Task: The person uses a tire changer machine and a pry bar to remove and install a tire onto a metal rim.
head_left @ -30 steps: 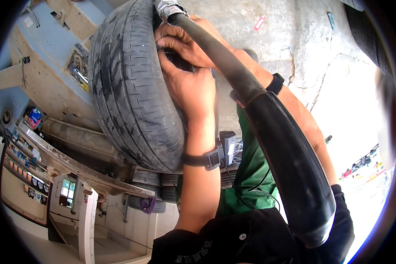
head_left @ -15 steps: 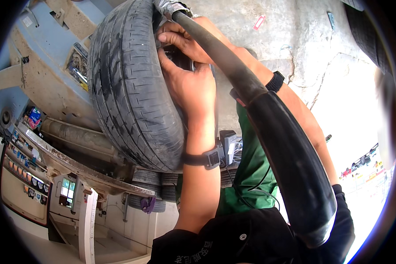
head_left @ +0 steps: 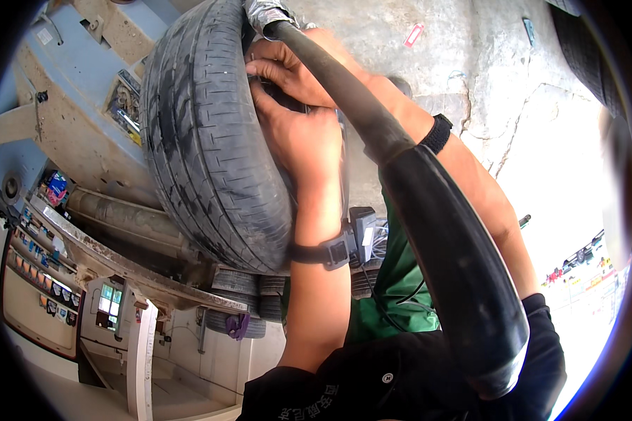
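Note:
A large black tyre [head_left: 203,140] stands upright at the upper left, its tread worn and marked with dark wet-looking patches. Against its right side face, my left hand [head_left: 302,137] curls inward, with the thumb pointing up and the other fingertips hidden. My right hand [head_left: 288,70] is just above it, thumb and fingers closed close together at the wheel's dark inner part. Whatever lies between the fingers of either hand is hidden. A long bar with a thick black sleeve [head_left: 463,259] slants across the view in front of my right arm, its upper end wrapped in silver foil [head_left: 265,15].
Left of the tyre is a blue-grey metal body [head_left: 84,63] with brown-stained edges, and a rusty-edged rail [head_left: 119,259] below it. Several stacked tyres [head_left: 235,281] stand behind. A red tag [head_left: 414,35] lies on the cracked concrete floor [head_left: 463,63]. Another tyre [head_left: 593,63] is at the far right.
Both hands have shifted very slightly to the left at the wheel. The sleeved bar has moved a little to the left too. The tyre has stayed in place.

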The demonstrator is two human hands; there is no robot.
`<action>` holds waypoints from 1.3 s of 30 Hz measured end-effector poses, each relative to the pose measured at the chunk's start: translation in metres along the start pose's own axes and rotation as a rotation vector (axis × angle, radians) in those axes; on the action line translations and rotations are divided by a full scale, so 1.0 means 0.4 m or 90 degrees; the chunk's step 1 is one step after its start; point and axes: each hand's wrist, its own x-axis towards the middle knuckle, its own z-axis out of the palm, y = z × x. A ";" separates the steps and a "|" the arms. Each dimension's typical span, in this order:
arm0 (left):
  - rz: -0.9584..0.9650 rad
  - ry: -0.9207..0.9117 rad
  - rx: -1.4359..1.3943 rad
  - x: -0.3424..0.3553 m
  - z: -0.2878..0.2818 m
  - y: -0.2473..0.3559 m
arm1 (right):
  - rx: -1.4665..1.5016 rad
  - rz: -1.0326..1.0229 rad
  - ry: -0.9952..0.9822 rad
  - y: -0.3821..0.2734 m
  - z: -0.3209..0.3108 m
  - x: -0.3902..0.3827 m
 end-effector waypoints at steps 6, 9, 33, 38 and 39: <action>-0.017 0.039 0.051 0.002 0.003 -0.002 | 0.083 -0.013 -0.005 0.012 0.005 0.005; -0.014 0.052 0.063 0.000 -0.004 0.000 | 0.152 0.118 -0.011 0.010 0.010 0.008; 0.047 -0.090 0.212 -0.146 -0.111 0.088 | 0.178 0.135 -0.013 0.044 0.045 0.039; 0.171 -0.203 0.106 -0.223 -0.318 0.153 | 0.274 0.096 0.056 0.039 0.006 0.003; 0.171 -0.156 0.078 -0.233 -0.363 0.114 | 0.275 0.093 0.028 0.029 0.056 0.015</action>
